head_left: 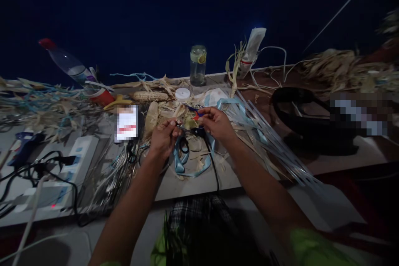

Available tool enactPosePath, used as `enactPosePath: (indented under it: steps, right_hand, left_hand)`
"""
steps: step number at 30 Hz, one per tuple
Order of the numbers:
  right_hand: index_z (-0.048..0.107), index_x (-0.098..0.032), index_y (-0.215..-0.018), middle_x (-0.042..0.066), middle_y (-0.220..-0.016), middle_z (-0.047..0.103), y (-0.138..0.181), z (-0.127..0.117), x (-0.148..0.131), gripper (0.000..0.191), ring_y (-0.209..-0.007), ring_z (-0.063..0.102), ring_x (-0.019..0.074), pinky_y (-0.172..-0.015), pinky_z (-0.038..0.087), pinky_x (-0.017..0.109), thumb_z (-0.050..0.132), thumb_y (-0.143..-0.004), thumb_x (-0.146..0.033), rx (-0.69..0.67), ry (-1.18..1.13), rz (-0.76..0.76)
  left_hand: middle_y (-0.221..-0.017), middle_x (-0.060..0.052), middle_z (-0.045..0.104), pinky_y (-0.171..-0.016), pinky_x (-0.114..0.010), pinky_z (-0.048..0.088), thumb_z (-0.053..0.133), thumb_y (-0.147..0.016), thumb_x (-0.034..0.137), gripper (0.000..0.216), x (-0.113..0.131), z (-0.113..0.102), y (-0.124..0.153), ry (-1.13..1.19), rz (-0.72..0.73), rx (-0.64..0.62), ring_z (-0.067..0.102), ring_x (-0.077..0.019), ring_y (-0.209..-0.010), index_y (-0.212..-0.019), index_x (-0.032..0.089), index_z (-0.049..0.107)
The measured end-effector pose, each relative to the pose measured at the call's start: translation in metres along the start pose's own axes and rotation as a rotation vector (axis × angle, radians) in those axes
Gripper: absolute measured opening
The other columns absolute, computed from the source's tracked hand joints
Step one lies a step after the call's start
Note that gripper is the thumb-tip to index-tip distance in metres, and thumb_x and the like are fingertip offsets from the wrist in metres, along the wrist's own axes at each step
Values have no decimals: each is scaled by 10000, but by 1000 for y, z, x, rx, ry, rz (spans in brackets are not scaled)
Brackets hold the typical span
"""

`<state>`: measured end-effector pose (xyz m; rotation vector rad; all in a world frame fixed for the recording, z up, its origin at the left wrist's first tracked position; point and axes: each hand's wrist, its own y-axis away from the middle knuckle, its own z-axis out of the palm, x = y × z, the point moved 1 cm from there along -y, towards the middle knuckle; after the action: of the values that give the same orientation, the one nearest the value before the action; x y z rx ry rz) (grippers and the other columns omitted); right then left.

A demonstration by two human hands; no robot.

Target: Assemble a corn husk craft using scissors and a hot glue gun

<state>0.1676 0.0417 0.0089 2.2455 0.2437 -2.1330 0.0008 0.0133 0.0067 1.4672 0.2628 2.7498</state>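
Observation:
Near the middle of the table, my left hand [165, 135] is closed in a pinch. A small dark piece shows at its fingertips, too dim to name. Close beside it, my right hand [216, 122] grips a small blue and red object [196, 113] between thumb and fingers; its kind is unclear. A black cord [212, 162] runs from below the right hand to the table's front edge. Light blue ribbon [199, 171] loops on the table under both hands, with a black ring-shaped handle [184, 145] by it. Dry corn husk scraps lie around and behind the hands.
A corn cob [150, 96], a white round spool [182, 94] and a clear bottle [198, 66] stand or lie behind. Clear sticks [274, 145] spread to the right. A lit phone [127, 124], a power strip [77, 162] with tangled cords and a blue glue gun [23, 145] are leftward.

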Motion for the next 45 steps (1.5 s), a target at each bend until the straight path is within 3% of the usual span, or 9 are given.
enactPosePath:
  steps: [3,7,10,13,16,20,25,35,45]
  right_hand:
    - [621,-151,-688,53,-799,553,1,-12,-3,272,-718,523,139,-653,421,285,499,-784,-375,223,362,-198]
    - [664,-181,-894,82,-940,579,2,-15,-5,237,-924,517,192,-841,389,348,479,-803,-297,414,590,-341]
    - [673,-188,-825,52,-789,601,0,-11,-3,263,-841,530,175,-846,389,345,444,-832,-316,332,578,-308]
    - [672,-176,-728,75,-898,574,-2,-5,-2,243,-920,511,184,-876,380,341,523,-785,-360,303,516,-342]
    - [668,-186,-864,68,-959,543,-2,4,-3,215,-921,514,166,-850,407,314,573,-743,-336,202,263,-340]
    - [640,-174,-889,3,-748,565,0,18,-3,248,-617,488,88,-618,425,256,597,-711,-340,-128,-197,-13]
    - [614,-167,-822,-25,-666,588,4,28,-3,276,-577,506,69,-562,394,208,695,-610,-325,-215,-491,181]
    - [577,-176,-683,-48,-589,508,4,16,-7,221,-511,393,55,-516,347,203,684,-623,-360,33,-407,15]
    - [606,-185,-679,6,-726,583,8,26,-8,115,-708,539,121,-719,437,284,611,-707,-296,-26,-125,-201]
  left_hand:
    - [-661,1,576,-477,-164,396,598,-724,130,32,2,1,1,29,-10,-5,337,7,-395,-692,135,598]
    - [-667,-9,553,-467,-148,386,560,-744,99,92,3,2,2,84,-74,-75,308,17,-394,-657,117,579]
    - [-710,-22,553,-467,-141,388,553,-746,89,71,4,1,3,130,-142,-141,286,24,-398,-680,103,574]
    - [-747,-33,563,-462,-126,378,559,-740,81,40,4,1,5,149,-181,-197,276,33,-400,-708,90,580]
    - [-738,-32,567,-456,-120,370,598,-721,100,22,4,1,7,136,-200,-221,278,40,-393,-709,84,588]
    - [-724,-30,577,-438,-120,360,644,-692,132,67,3,4,9,104,-204,-224,257,44,-379,-699,85,598]
    - [-687,-10,568,-431,-132,367,670,-678,167,92,2,8,10,52,-227,-246,250,28,-383,-698,102,608]
    - [-652,-9,573,-465,-152,385,652,-685,146,75,-3,7,6,37,-211,-179,293,11,-397,-711,108,593]
    - [-428,69,376,-499,-174,395,668,-681,203,122,-8,6,3,-5,-177,-134,334,-30,-406,-739,117,604]
